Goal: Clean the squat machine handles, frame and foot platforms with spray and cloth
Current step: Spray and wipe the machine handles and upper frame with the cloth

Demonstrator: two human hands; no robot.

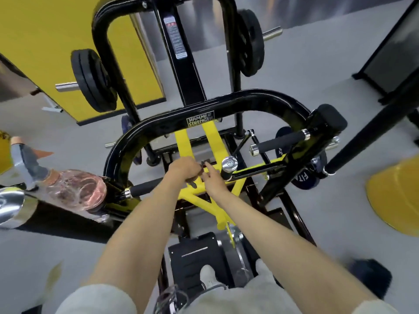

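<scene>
Left hand [184, 168]: is reaching over the yellow frame [196, 196] at the machine's centre, fingers curling tight round a dark item [200, 166].
Dark item: is sitting between the two hands; too blurred to tell if it is the cloth.
Right hand [213, 181]: is lying just beside the left, index finger stretching up to the dark item; the other fingers are hidden, so I cannot tell whether they are gripping.
Bottle [74, 189]: is lying on its side on the left pad [56, 220], well left of both hands; long axis is running left to right, nozzle pointing left and slightly away, base touching or nearly touching the black bar [226, 102].
Left handle [145, 189]: is running under the left forearm.
Right handle [278, 141]: is standing free, right of the hands.
Platform [192, 261]: is lying below, a shoe [207, 275] resting on it.
</scene>
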